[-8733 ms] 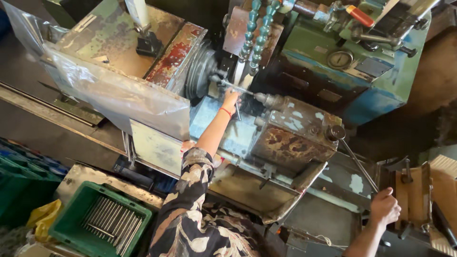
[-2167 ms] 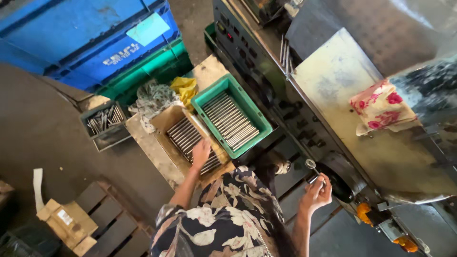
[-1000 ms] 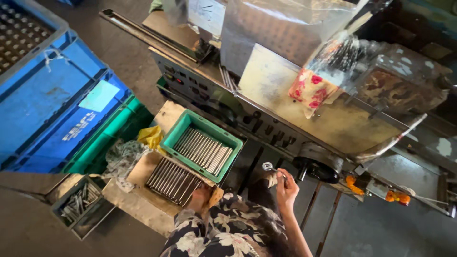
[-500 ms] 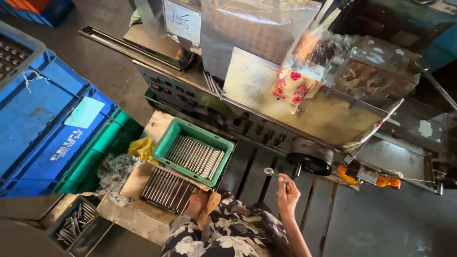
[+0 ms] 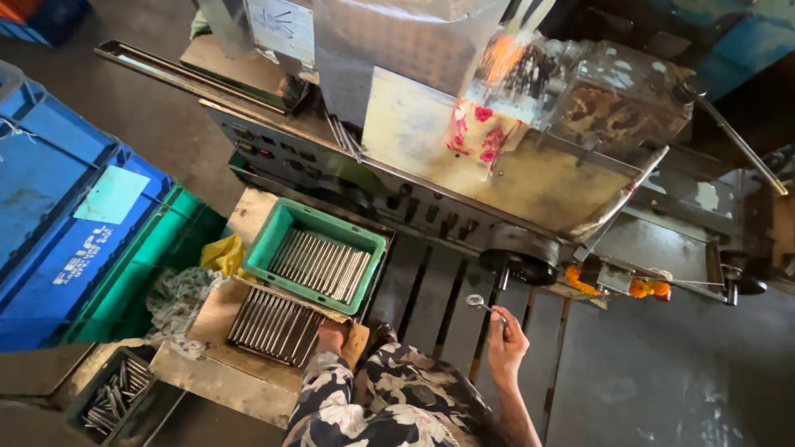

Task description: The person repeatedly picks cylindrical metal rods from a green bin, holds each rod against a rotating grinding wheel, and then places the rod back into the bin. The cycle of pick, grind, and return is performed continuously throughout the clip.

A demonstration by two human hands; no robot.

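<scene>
My left hand (image 5: 331,338) reaches down to the near edge of a shallow cardboard tray (image 5: 277,324) holding several grey metal rods laid side by side; whether it grips a rod I cannot tell. Just beyond stands a green plastic crate (image 5: 318,256) with more rods in a row. My right hand (image 5: 507,341) is raised in front of the machine and pinches a small metal tool with a ring end (image 5: 480,303), below a black handwheel (image 5: 520,266).
A large metal machine (image 5: 464,157) with a clear plastic guard and a floral cloth (image 5: 482,132) fills the far side. Blue and green crates (image 5: 66,223) stand at left. A small box of loose metal pieces (image 5: 112,397) sits at bottom left. Slatted floor boards lie underfoot.
My view has swung from the machine's chuck down to the rod trays. My left hand stays on the cardboard tray. My right hand, holding the ring-ended tool, has risen slightly toward the handwheel.
</scene>
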